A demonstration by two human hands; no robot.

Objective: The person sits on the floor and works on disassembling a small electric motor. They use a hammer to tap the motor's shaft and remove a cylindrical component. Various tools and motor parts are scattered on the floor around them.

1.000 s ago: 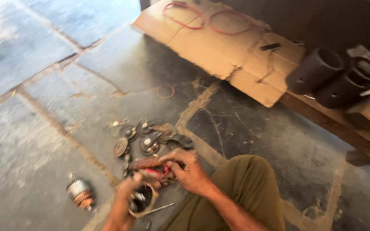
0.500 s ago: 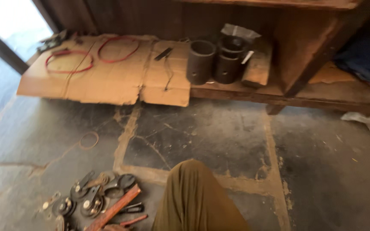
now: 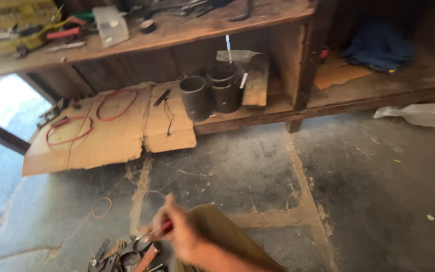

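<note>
My right hand is blurred and raised above my olive-trousered knee. Its fingers are closed around a small red-handled tool, whose metal tip points down to the left. Just below it, at the bottom edge, lies a pile of dark metal rings and parts on the stone floor. Another red-handled tool lies among them. My left hand is out of view.
A thin ring lies on the floor. A cardboard sheet carries red wire loops. Black cylinders stand on a low wooden shelf. A plastic bag lies at the right, and the cluttered bench top is above.
The view has swung up and right from the parts pile to the bench. My right hand has come back into view, lifted with the red-handled tool. My left hand has dropped out of view.
</note>
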